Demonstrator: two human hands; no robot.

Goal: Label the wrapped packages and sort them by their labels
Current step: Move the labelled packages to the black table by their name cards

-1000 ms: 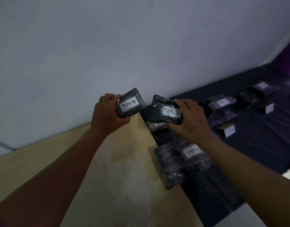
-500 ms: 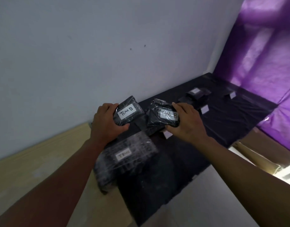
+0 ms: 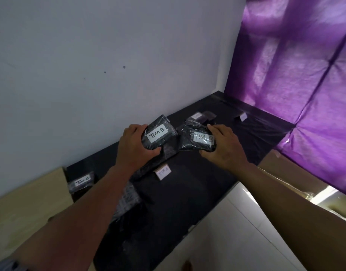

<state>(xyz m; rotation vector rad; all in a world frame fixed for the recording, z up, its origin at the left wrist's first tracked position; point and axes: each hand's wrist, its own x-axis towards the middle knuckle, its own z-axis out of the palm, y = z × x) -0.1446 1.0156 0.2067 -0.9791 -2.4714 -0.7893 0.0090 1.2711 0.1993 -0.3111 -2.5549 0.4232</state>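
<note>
Over the past second the view has swung right along the black-covered counter (image 3: 187, 192) and both hands have travelled with it, each keeping its wrapped package: the left hand (image 3: 136, 142) grips the "TIM B" package (image 3: 158, 134), and the right hand (image 3: 223, 147) grips a second "TIM B" package (image 3: 199, 139). Both packages are carried above the counter, past the "Tim C" package (image 3: 82, 182) at its left end. They now hang just beyond a small card marker (image 3: 162, 171) of unclear lettering, so the sorting step appears underway, neither parcel yet set down.

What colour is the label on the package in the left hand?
White, with black handwriting; the head view shows the label clearly.
</note>
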